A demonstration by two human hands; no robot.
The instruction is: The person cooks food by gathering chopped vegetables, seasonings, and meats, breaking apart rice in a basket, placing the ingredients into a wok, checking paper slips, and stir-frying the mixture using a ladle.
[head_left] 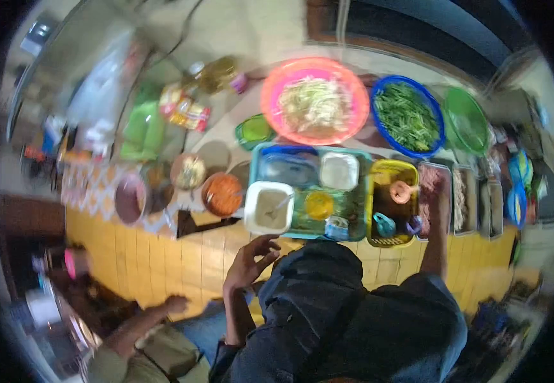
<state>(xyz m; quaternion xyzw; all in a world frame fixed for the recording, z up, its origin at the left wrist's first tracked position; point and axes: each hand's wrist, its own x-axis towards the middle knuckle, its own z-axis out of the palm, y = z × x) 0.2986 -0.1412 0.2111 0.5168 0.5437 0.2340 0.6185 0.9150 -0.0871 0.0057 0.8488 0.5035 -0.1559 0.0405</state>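
Observation:
My left hand (251,260) is raised in front of my body with its fingers apart and nothing in them, just below the white square container (256,220), which holds a pale mix and a spoon. My right hand (440,195) reaches over the long tray of pinkish, crumbly food (425,172); its fingers are blurred and mostly hidden. Left of that tray is a yellow basket (375,237) with an orange scoop-like item (400,191) and a light-blue item (384,223). To its right stands a narrow tray of pale food (460,198).
A pink basin (269,112) of shredded pale vegetable and a blue basket (441,131) of cut greens stand behind. A green basket (467,121) is beside them. Bowls, including one of orange food (223,195), stand left. Another person's hand (176,303) is at lower left.

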